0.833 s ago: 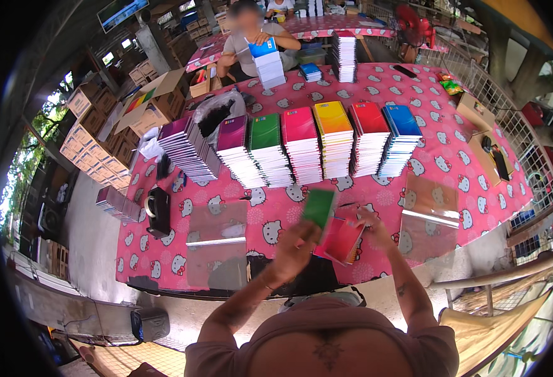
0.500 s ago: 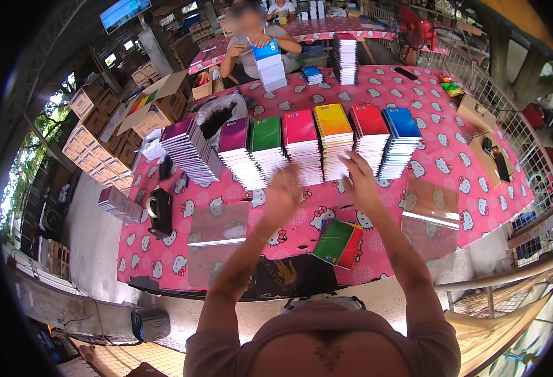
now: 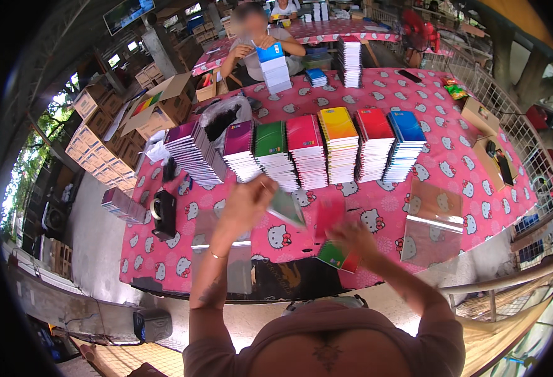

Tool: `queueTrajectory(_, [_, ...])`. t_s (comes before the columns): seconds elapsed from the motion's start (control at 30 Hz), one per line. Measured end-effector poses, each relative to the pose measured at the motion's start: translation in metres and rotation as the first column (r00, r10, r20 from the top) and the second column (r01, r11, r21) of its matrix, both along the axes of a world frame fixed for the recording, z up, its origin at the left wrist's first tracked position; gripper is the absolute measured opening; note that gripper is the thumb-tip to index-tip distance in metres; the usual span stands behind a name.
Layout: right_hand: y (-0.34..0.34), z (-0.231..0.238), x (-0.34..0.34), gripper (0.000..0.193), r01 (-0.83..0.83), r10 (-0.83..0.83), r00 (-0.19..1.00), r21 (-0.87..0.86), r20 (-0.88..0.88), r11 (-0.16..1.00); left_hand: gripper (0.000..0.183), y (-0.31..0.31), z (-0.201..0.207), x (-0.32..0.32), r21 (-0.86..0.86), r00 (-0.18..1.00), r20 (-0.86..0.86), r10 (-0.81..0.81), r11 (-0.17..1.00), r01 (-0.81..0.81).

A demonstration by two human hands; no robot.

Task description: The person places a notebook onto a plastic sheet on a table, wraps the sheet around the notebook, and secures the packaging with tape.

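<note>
My left hand (image 3: 251,198) is closed on the corner of a green notebook (image 3: 287,208), which hangs tilted and blurred over the table in front of the stacks. A pink notebook (image 3: 330,215), smeared by motion, is at the fingers of my right hand (image 3: 353,240), which appear closed on its near end. Under that hand lie a green notebook (image 3: 331,254) and a red one (image 3: 350,262), overlapping. Beyond my hands stands a row of spiral notebook stacks: purple (image 3: 240,139), green (image 3: 270,139), pink (image 3: 305,135), yellow (image 3: 338,125), red (image 3: 374,125) and blue (image 3: 407,127).
Another purple stack (image 3: 191,154) leans left of the row. A black tape dispenser (image 3: 163,215) and clear plastic sheets (image 3: 432,217) lie on the pink tablecloth. Across the table, a person handles a blue-topped stack (image 3: 273,68). Cardboard boxes (image 3: 97,154) are piled at left.
My hands have drawn back from the row toward me, the left with a green notebook, the right with a pink one. My right hand is now over the loose notebooks.
</note>
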State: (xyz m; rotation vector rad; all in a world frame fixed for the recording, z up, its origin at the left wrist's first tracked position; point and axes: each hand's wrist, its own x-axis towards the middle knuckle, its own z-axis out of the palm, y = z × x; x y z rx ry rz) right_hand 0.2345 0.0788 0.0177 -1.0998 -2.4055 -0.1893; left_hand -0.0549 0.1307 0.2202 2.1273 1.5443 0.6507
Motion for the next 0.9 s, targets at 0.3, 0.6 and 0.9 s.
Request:
queueTrajectory(0.3, [0.022, -0.008, 0.027, 0.023, 0.053, -0.422, 0.457, -0.449, -0.783, 0.892, 0.046, -0.002, -0.212, 0.125, -0.215, 0.963, -0.071, -0.261, 0.947, 0.240])
queueTrajectory(0.6, [0.024, -0.010, 0.029, 0.024, 0.014, -0.365, 0.504, -0.416, -0.783, 0.909, 0.065, 0.153, -0.082, -0.086, 0.513, 0.689, 0.047, 0.723, 0.575, -0.638])
queueTrajectory(0.9, [-0.011, -0.060, 0.027, 0.034, 0.286, -0.594, 0.453, -0.522, -0.665, 0.803, 0.036, 0.168, -0.064, -0.094, 0.317, 0.854, 0.187, 0.485, 0.793, -0.520])
